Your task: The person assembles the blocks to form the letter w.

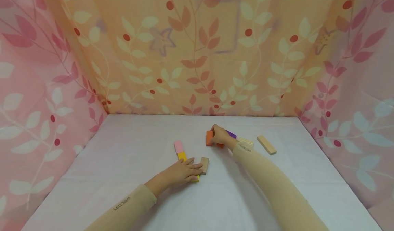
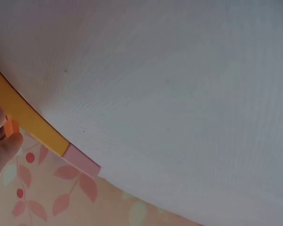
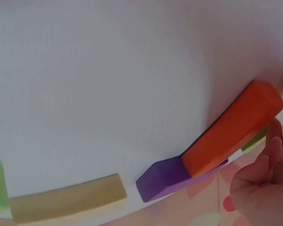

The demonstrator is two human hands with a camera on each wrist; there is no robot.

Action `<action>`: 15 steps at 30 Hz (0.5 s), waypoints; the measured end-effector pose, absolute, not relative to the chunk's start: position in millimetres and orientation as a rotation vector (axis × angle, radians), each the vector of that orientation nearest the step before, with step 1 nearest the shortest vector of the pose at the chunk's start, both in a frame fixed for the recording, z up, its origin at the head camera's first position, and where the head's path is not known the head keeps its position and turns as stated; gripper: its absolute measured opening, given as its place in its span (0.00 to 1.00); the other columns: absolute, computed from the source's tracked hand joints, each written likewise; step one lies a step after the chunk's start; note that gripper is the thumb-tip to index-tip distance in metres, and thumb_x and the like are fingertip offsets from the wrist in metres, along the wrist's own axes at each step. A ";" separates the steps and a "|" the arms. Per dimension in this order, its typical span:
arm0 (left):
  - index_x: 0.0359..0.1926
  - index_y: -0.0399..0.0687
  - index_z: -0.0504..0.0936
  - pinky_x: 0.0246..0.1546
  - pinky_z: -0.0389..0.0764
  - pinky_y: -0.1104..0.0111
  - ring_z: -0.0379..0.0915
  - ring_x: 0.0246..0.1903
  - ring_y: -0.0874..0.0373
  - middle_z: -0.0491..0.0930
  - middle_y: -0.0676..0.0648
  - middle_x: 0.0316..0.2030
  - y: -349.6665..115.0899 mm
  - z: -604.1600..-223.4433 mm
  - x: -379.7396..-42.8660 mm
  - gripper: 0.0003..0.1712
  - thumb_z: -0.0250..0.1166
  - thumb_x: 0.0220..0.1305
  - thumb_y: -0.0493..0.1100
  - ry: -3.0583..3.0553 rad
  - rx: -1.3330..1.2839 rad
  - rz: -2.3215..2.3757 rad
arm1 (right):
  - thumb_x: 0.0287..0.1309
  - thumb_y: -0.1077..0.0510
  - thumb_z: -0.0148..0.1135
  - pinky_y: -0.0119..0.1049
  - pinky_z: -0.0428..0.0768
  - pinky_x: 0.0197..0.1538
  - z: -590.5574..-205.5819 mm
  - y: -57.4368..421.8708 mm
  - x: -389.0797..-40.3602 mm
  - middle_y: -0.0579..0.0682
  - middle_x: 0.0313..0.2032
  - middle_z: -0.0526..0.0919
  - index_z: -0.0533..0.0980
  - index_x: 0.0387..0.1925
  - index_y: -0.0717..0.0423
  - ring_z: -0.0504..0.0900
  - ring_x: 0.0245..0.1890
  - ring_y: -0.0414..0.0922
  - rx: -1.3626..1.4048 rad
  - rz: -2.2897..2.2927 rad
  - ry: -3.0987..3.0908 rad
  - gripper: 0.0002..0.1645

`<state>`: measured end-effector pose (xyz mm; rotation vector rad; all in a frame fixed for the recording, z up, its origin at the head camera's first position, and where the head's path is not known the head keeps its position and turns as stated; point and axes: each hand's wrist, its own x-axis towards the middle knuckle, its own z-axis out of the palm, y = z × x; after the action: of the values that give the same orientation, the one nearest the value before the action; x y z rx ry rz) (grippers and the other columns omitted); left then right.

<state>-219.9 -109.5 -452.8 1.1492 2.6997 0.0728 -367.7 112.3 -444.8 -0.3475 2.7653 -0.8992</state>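
My right hand [image 1: 222, 136] pinches an orange block [image 1: 209, 138] above the white table [image 1: 129, 149]; my left [image 1: 181, 171], fingers spread, covers a yellow block [image 1: 196, 180]. Risk, judged: my right knuckles may knock the neighbouring orange block [image 3: 233, 127]; left-hand drift could skew the yellow. Containers: none seen.

Dark printed lettering [image 1: 122, 203] on the stretchy beige fabric left sleeve [image 1: 130, 208], over the near left of the white cloth-covered table [image 1: 123, 142]: "Lets", then a blurred S-word. Similar small lettering [image 1: 246, 148] on the matching beige right sleeve [image 1: 274, 183], over the table's right half, is unreadable.
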 end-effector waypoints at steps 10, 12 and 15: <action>0.69 0.60 0.69 0.65 0.59 0.45 0.51 0.72 0.49 0.62 0.58 0.70 -109.5 -451.9 -219.2 0.25 0.48 0.75 0.55 2.686 1.097 0.151 | 0.52 0.70 0.70 0.31 0.78 0.31 -436.6 110.6 -348.8 0.59 0.42 0.78 0.73 0.50 0.66 0.77 0.28 0.43 0.027 -1.404 2.536 0.23; 0.70 0.61 0.69 0.65 0.59 0.45 0.51 0.72 0.49 0.62 0.58 0.70 -109.7 -451.8 -219.1 0.25 0.48 0.75 0.54 2.683 1.093 0.158 | 0.54 0.69 0.69 0.30 0.79 0.29 -435.8 109.6 -342.4 0.59 0.43 0.78 0.73 0.51 0.66 0.76 0.24 0.41 0.120 -1.476 2.442 0.23; 0.70 0.61 0.69 0.65 0.58 0.44 0.50 0.72 0.49 0.62 0.58 0.70 -110.0 -451.9 -219.4 0.25 0.48 0.75 0.54 2.677 1.082 0.168 | 0.55 0.69 0.68 0.30 0.79 0.29 -435.6 107.6 -333.3 0.57 0.41 0.79 0.73 0.52 0.66 0.76 0.23 0.40 0.165 -1.497 2.353 0.22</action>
<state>-219.4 -110.0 -451.9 1.0822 2.6768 0.1677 -333.3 107.6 -435.6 0.1648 2.3534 -1.4969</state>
